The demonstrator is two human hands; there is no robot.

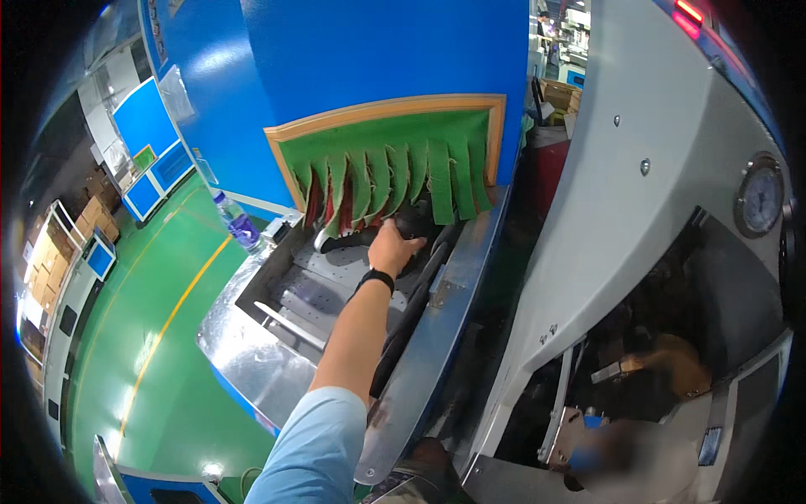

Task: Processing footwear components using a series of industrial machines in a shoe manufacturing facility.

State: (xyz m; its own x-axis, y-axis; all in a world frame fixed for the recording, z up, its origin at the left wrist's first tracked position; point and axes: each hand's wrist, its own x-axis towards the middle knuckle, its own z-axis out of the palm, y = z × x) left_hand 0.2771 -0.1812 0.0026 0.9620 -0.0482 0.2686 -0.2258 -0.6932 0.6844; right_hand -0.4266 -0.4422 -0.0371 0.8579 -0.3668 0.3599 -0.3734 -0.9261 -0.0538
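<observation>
My left arm, in a light blue sleeve with a black band on the wrist, reaches forward over a machine's recessed metal bed (315, 290). At the far end, the left hand (395, 250) is closed on a black item (415, 222) that looks like a shoe, partly hidden by the hand and by hanging green strips (369, 181). To the left of the hand, another black piece with a white edge (322, 241) lies under the strips. My right hand cannot be made out.
A blue machine housing (386, 50) with a wood-framed opening rises ahead. On the metal ledge at the left stands a plastic bottle (239, 225) with a purple label. A grey machine with a round gauge (760, 195) is close on the right. A light rod (290, 326) crosses the bed.
</observation>
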